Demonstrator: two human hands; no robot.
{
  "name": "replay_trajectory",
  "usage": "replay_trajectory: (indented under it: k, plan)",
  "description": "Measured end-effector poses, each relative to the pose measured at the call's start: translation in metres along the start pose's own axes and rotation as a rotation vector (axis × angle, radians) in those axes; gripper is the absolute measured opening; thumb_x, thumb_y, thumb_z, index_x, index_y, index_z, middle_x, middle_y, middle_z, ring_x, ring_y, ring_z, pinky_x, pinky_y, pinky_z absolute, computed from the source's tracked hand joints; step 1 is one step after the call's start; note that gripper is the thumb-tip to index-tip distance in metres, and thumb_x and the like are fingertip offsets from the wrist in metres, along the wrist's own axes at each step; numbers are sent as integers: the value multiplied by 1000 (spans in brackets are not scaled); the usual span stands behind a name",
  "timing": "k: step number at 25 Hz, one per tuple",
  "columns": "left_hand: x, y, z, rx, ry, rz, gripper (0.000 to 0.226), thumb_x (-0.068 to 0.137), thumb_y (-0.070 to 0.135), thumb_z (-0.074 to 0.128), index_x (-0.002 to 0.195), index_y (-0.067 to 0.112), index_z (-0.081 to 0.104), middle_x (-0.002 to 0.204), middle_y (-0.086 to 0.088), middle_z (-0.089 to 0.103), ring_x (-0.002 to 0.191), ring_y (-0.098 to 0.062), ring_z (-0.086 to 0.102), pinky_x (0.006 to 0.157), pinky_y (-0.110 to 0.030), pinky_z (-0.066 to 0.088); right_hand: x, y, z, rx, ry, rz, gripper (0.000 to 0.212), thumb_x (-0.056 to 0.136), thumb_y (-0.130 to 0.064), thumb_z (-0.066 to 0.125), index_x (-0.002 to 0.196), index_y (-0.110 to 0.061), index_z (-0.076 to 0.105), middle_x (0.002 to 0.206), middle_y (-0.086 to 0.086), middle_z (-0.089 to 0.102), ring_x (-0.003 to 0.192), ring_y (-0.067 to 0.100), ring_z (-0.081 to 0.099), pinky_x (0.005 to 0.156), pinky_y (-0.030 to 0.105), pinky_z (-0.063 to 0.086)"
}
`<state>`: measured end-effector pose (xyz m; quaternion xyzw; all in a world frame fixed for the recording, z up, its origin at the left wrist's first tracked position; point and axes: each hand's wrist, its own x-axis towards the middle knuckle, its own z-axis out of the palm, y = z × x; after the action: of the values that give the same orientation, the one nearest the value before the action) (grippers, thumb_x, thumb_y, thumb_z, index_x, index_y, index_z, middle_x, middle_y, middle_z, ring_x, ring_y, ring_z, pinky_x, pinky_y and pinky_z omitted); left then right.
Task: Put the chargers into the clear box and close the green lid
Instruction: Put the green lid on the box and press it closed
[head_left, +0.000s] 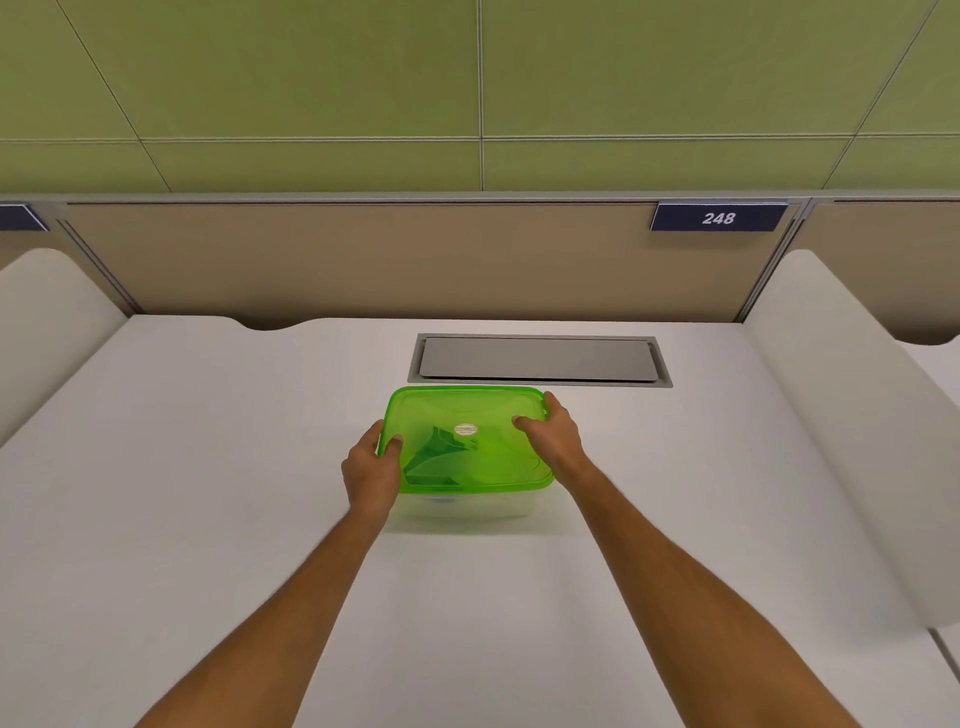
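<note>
Dark chargers (434, 460) show inside the clear box (467, 506); the green lid (470, 439) sits on top, left hand (370, 470) and right hand (553, 434) fingers curled over its edges, perhaps final pressing left

Chargers (434, 460) only dark blur through green lid (483, 415); count unclear.
</note>
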<state>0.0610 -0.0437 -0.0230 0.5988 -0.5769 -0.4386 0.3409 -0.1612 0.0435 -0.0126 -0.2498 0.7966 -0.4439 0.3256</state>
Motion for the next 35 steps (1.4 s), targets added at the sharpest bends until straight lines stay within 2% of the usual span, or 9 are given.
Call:
replay_trajectory:
  k: [5, 11, 15, 20, 23, 25, 28, 30, 35]
  plan:
    - [-1, -9, 0, -28, -4, 23, 42, 90, 21, 58, 131, 17, 54, 124, -9, 64, 112, -28, 59, 99, -34, 45, -2, 5, 10, -160, 41, -85, 81, 86, -35, 64, 150, -9, 23, 151, 13, 37, 137, 30, 38, 108, 40, 35]
    - [-7, -25, -4, 160, 63, 24, 39, 95, 35, 46, 133, 27, 51, 110, -14, 67, 100, -34, 59, 84, -36, 45, -14, 9, 27, -450, 191, -134, 75, 88, -57, 48, 147, -16, 26, 135, 16, 48, 120, 38, 49, 88, 45, 47]
    - [-1, -28, -5, 199, 77, -6, 39, 96, 40, 41, 122, 19, 61, 79, -10, 63, 86, -34, 59, 76, -37, 44, -12, 11, 27, -435, 273, 54, 58, 96, -55, 26, 132, -13, 45, 123, 19, 56, 107, 41, 58, 84, 45, 46]
    - [0, -26, -4, 143, 48, -61, 41, 93, 46, 47, 98, 10, 66, 60, -7, 56, 70, -37, 58, 67, -41, 51, -6, 11, 24, -378, 272, 132, 61, 98, -54, 22, 113, -8, 59, 116, 20, 65, 107, 39, 59, 85, 42, 45]
    - [11, -21, -14, 169, -38, -98, 38, 88, 46, 54, 88, 9, 64, 64, -9, 58, 64, -34, 60, 61, -44, 57, -6, 13, 24, -366, 264, 124, 61, 97, -56, 23, 114, -9, 58, 115, 20, 65, 107, 39, 59, 84, 42, 45]
    - [25, -13, -18, 230, -103, -104, 31, 86, 40, 54, 88, 11, 65, 81, -14, 67, 72, -31, 62, 69, -43, 57, -5, 13, 24, -365, 261, 124, 61, 97, -57, 23, 114, -10, 58, 115, 20, 64, 107, 39, 59, 84, 42, 45]
    - [45, 6, -6, 182, -232, -126, 31, 89, 29, 46, 116, 21, 58, 121, -13, 61, 100, -29, 56, 81, -35, 48, -5, 13, 24, -382, 259, 127, 62, 97, -58, 22, 115, -10, 57, 115, 20, 65, 107, 39, 59, 84, 42, 46]
    - [57, 15, 7, 111, -304, -121, 39, 95, 34, 42, 132, 22, 48, 136, -10, 51, 120, -30, 49, 101, -43, 43, -5, 13, 24, -392, 264, 127, 62, 97, -58, 22, 116, -10, 57, 115, 19, 65, 107, 39, 59, 84, 42, 46]
    - [88, 21, 15, 64, -315, -192, 34, 97, 40, 41, 114, 15, 57, 124, -13, 56, 112, -32, 52, 95, -43, 44, -3, 12, 26, -489, 262, 111, 60, 98, -54, 20, 116, -7, 54, 115, 18, 64, 106, 39, 60, 82, 42, 46]
